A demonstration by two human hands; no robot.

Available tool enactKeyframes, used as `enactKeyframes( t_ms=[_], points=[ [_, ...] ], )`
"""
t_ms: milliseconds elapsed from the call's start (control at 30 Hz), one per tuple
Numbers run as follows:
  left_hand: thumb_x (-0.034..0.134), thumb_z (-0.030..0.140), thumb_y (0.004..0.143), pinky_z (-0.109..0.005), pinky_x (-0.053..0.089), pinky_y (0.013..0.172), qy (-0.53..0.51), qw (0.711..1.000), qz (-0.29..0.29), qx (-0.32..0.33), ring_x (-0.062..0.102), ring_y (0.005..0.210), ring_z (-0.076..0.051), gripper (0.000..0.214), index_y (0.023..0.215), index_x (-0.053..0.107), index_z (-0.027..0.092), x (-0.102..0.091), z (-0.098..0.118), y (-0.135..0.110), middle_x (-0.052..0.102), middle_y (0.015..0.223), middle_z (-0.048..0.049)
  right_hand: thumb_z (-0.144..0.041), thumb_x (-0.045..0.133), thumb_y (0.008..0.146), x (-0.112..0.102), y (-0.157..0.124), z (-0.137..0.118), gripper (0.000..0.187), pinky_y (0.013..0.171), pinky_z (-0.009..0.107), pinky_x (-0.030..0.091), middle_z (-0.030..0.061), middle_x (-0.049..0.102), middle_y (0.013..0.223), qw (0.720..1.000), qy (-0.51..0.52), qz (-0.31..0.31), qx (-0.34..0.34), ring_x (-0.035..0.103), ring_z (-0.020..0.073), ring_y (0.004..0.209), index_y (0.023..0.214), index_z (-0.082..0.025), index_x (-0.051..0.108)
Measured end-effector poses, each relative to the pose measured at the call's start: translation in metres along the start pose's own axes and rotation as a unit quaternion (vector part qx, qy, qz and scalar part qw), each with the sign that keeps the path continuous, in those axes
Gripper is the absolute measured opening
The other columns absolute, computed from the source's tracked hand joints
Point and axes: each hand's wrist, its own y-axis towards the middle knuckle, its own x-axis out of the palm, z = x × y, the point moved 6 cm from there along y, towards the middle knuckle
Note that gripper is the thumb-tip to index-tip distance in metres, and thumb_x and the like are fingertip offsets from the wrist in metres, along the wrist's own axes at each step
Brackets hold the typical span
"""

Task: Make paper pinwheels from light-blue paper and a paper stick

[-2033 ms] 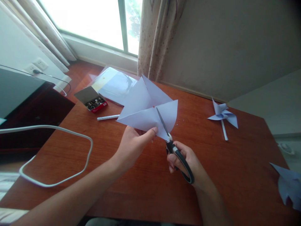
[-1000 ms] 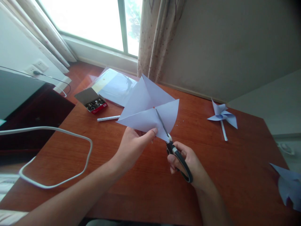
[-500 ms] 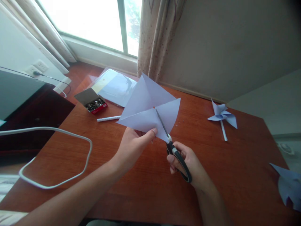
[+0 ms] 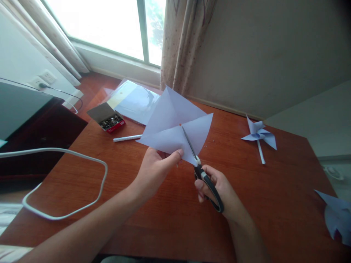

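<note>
A square sheet of white paper (image 4: 175, 106) with fold creases and a small orange dot near its middle is held over the table. My left hand (image 4: 161, 160) pinches its near edge, thumb on top and fingers mostly underneath. Black-and-grey scissors (image 4: 201, 173) are in my right hand (image 4: 216, 186), fingers through the handles. Their blades lie along a line from the paper's near corner, with the tip close to the orange dot. The blades look nearly closed. Part of the paper beside them bends upward on the right.
A paper pinwheel (image 4: 259, 135) on a white stick lies at the right; another folded paper piece (image 4: 337, 215) is at the right edge. Behind the left hand are a rolled paper stick (image 4: 127, 138), an open box of metal clips (image 4: 111, 122) and plastic-wrapped sheets (image 4: 134, 100). A white cable (image 4: 105, 175) loops at left.
The paper's left and right corners have shifted slightly to the right, and the scissor blades look a little closer together. Both hands stay in nearly the same place.
</note>
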Motion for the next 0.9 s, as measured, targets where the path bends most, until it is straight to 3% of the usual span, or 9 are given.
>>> enactKeyframes(
  t_ms=[400,633,900],
  points=[
    [0.075,0.020,0.079,-0.021,0.044,0.059,-0.003,1.000,-0.004,-0.007,0.055,0.063,-0.011,0.022,0.062,0.063,0.015,-0.001,0.000,0.000,0.065,0.064,0.0019,-0.052,0.083,0.075,0.002,-0.001,0.002,0.047,0.051,0.021,0.039,-0.0056,0.058,0.064,0.999,0.022,-0.024,-0.003,0.057,0.0101,0.051,0.085,-0.020,0.051],
    [0.076,0.020,0.079,-0.020,0.044,0.058,-0.009,1.000,-0.001,-0.004,0.057,0.062,-0.011,0.016,0.068,0.065,0.015,-0.001,0.001,0.000,0.065,0.064,0.0022,-0.064,0.071,0.082,0.006,-0.003,-0.009,0.050,0.061,0.024,0.046,-0.0016,0.056,0.073,0.995,0.029,-0.062,-0.070,0.057,0.0118,0.062,0.091,-0.018,0.052],
    [0.079,0.023,0.075,-0.023,0.045,0.058,-0.014,1.000,0.019,-0.010,0.058,0.064,-0.014,0.014,0.071,0.068,0.015,-0.004,-0.001,0.001,0.068,0.068,-0.0004,-0.068,0.071,0.079,0.007,-0.004,-0.008,0.054,0.061,0.026,0.045,-0.0007,0.057,0.075,0.996,0.009,-0.074,-0.047,0.058,0.0152,0.064,0.093,-0.021,0.051]
  ],
)
